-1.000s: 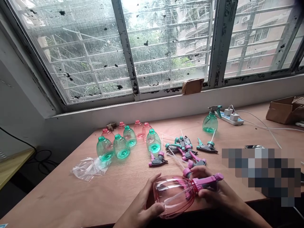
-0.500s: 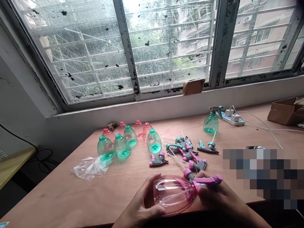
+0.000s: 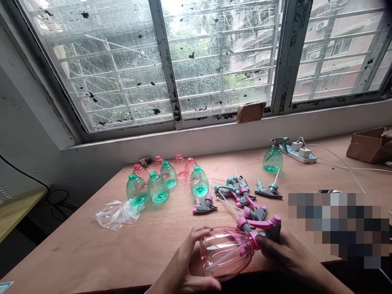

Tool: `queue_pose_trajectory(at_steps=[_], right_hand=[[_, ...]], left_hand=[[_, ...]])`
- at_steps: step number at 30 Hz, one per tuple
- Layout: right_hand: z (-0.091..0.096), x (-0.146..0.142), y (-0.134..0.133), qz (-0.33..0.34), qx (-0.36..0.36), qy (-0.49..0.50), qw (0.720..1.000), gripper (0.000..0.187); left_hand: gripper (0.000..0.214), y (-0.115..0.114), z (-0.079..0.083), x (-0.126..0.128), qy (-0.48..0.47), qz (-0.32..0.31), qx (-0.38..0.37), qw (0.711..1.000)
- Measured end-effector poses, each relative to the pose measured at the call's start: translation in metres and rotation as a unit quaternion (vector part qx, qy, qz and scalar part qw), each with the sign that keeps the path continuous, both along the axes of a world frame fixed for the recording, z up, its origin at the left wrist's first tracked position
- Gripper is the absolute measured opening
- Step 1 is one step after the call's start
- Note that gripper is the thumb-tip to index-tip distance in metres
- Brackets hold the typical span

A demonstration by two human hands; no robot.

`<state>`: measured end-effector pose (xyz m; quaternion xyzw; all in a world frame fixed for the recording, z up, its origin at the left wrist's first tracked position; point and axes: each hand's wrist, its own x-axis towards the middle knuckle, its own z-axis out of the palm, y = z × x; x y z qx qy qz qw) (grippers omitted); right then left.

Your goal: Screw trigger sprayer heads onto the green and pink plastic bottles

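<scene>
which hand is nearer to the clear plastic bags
Left. The left hand, at the base of the pink bottle, is to the right of the clear plastic bags, apart from them; the right hand is farther right, at the spray head.

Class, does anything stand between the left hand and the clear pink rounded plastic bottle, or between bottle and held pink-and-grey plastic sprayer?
Nothing visible does. The left hand touches the clear pink bottle, whose neck meets the sprayer in the right hand.

Looks like a makeshift workroom, judging by wooden table [image 3: 137,253], barred window [image 3: 220,61], grouped bottles [image 3: 159,190], loose spray heads [image 3: 206,207], power strip [image 3: 298,155].
</scene>
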<state>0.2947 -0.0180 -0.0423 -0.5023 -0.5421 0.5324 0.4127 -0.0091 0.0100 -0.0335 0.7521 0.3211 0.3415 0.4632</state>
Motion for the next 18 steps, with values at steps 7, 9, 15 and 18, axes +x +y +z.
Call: queue_pose_trajectory(at_steps=[7, 9, 15, 18], right_hand=[[0.004, 0.000, 0.000, -0.004, 0.008, 0.010, 1.000, 0.062], [0.004, -0.001, -0.001, -0.004, 0.016, 0.045, 0.999, 0.059], [0.001, -0.005, -0.010, -0.059, 0.030, 0.115, 0.991, 0.045], [0.003, 0.011, -0.011, -0.153, 0.078, 0.104, 0.980, 0.039]], left_hand=[[0.089, 0.005, -0.008, -0.005, 0.042, -0.027, 0.104, 0.993], [0.086, 0.002, -0.002, -0.004, 0.027, -0.038, 0.067, 0.997], [0.085, -0.008, 0.013, -0.002, 0.083, -0.001, 0.019, 0.996], [0.089, -0.009, 0.009, -0.006, 0.080, -0.005, 0.092, 0.993]])
